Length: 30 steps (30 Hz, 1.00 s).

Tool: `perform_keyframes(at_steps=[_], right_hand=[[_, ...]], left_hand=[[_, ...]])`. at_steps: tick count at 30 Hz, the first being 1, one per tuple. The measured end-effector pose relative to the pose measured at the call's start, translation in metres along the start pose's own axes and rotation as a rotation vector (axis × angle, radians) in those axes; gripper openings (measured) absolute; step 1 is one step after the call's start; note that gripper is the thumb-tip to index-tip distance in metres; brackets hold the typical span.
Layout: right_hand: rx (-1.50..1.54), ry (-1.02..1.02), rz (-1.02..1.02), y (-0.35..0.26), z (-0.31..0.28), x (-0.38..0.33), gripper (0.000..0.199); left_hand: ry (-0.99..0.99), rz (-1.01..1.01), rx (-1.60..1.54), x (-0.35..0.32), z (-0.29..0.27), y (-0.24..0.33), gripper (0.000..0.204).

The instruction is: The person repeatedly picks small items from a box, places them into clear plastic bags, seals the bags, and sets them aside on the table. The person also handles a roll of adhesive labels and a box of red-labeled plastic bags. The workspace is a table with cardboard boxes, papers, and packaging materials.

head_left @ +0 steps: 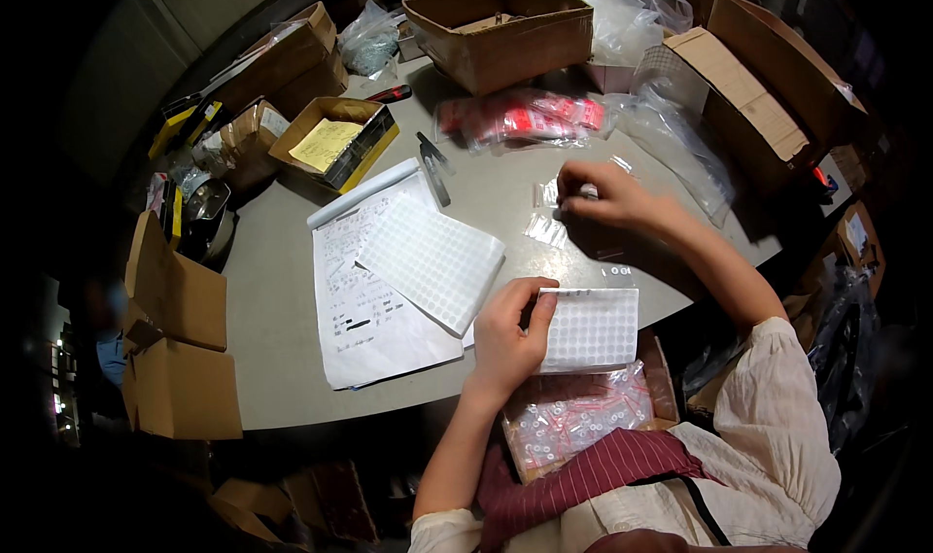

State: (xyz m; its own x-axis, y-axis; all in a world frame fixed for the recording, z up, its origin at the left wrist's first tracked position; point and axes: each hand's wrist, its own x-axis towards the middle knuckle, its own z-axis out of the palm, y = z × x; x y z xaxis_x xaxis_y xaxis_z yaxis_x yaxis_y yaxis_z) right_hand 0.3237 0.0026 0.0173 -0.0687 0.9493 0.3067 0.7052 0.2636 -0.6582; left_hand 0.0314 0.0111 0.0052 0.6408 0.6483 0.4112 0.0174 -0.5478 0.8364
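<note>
My left hand [510,334] grips the left edge of a white sheet of small round stickers [595,329] at the near edge of the grey table [282,300]. My right hand [603,195] reaches further out over the table, fingers curled onto a small clear plastic bag [547,195]; another small clear bag [544,229] lies just below it. A second sticker sheet [432,259] lies on printed paper pages [364,310] to the left. On my lap sits a box holding a clear bag of small red and white parts [573,419].
A clear bag of red packets [525,119] lies behind my right hand. Open cardboard boxes [501,28] stand at the back, one to the right [753,86], a small box with a yellow note [330,143] at left. Metal tweezers [434,169] and flat cardboard [180,339].
</note>
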Motion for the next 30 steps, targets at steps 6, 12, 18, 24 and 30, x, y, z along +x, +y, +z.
perform_keyframes(at_steps=[6,12,18,24,30], right_hand=[[0.31,0.14,0.193,0.003,-0.005,-0.001,0.018],[-0.083,0.1,0.219,0.017,-0.008,0.015,0.02],[-0.568,0.144,0.031,0.018,0.01,0.013,0.025],[-0.568,-0.025,0.434,0.005,-0.028,0.028,0.04],[-0.056,-0.05,0.206,-0.05,-0.011,-0.012,0.032]], left_hand=[[0.012,-0.085,-0.032,-0.002,0.001,0.0,0.015],[0.019,-0.075,-0.055,-0.002,0.001,-0.006,0.016],[0.058,-0.098,-0.071,-0.003,0.002,-0.007,0.017],[0.111,-0.231,-0.111,-0.004,0.002,-0.004,0.017],[0.113,-0.3,-0.131,-0.001,-0.001,0.001,0.017]])
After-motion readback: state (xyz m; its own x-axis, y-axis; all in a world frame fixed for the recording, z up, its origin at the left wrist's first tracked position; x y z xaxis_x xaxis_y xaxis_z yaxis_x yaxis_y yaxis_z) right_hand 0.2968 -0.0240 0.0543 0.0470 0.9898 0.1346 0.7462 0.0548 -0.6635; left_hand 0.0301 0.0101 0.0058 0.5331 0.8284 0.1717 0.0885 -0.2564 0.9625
